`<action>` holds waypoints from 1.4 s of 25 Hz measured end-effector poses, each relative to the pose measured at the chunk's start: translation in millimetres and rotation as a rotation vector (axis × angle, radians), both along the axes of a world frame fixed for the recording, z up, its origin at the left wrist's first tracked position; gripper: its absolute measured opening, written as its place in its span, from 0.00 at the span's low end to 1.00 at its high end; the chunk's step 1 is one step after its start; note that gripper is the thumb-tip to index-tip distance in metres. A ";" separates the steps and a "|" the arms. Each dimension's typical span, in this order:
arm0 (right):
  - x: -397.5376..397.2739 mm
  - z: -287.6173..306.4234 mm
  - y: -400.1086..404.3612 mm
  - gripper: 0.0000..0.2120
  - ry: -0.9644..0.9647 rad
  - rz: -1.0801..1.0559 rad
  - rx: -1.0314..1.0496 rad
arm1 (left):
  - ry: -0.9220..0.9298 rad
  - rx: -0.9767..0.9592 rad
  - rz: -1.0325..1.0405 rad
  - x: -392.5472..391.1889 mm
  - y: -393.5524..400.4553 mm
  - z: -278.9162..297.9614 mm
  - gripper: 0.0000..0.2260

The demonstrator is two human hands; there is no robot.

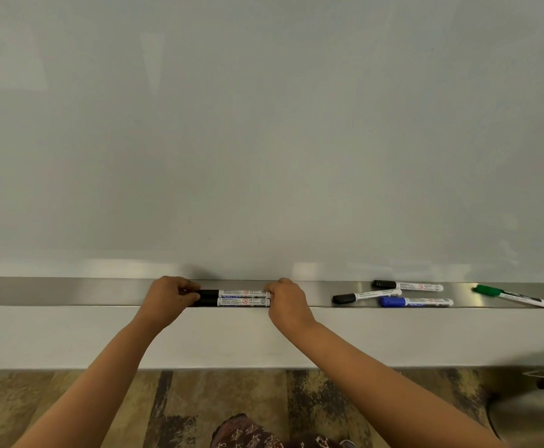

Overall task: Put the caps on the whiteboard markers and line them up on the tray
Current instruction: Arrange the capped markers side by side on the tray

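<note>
— Where are the two black-capped markers (235,297)?
— Side by side on the metal tray (70,291), between the hands. The left hand (167,297) has its fingers curled onto the cap ends; the right hand (286,302) has its fingers bent against the tail ends.
— What else is in the tray?
— To the right, two more black markers (366,295), a blue marker (416,302) and a green marker (511,295), all capped, lying askew.
— Anything unclear?
— The fingertips hide behind the knuckles.
</note>
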State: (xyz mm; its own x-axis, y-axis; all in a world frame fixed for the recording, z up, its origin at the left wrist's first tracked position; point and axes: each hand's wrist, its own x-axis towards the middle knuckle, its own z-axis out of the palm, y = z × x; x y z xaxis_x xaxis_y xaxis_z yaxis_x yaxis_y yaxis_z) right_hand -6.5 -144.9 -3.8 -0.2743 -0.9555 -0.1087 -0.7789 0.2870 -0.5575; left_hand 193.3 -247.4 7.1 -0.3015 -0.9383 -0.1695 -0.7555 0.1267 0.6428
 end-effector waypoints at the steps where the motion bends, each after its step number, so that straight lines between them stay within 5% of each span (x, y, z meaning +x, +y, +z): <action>1: 1.2 -0.1 -0.5 0.14 0.003 0.005 -0.001 | -0.005 0.000 0.002 1.1 -0.4 0.2 0.09; 10: -0.9 2.5 2.5 0.13 0.022 0.028 -0.023 | 0.053 -0.006 0.066 2.2 1.9 3.3 0.10; 14: -23.8 10.0 23.2 0.14 0.026 -0.013 -0.097 | 0.133 -0.213 0.123 -9.6 12.6 11.5 0.08; 19: -112.5 21.1 77.7 0.11 0.190 -0.243 -0.136 | 0.210 -0.301 -0.218 -79.8 50.2 13.2 0.08; 24: -211.6 23.3 115.4 0.12 0.402 -0.420 0.044 | 0.071 -0.198 -0.484 -168.9 86.1 -2.3 0.13; 35: -262.3 12.4 121.4 0.10 0.608 -0.113 0.209 | -0.351 -0.288 -0.641 -237.6 102.1 -9.0 0.12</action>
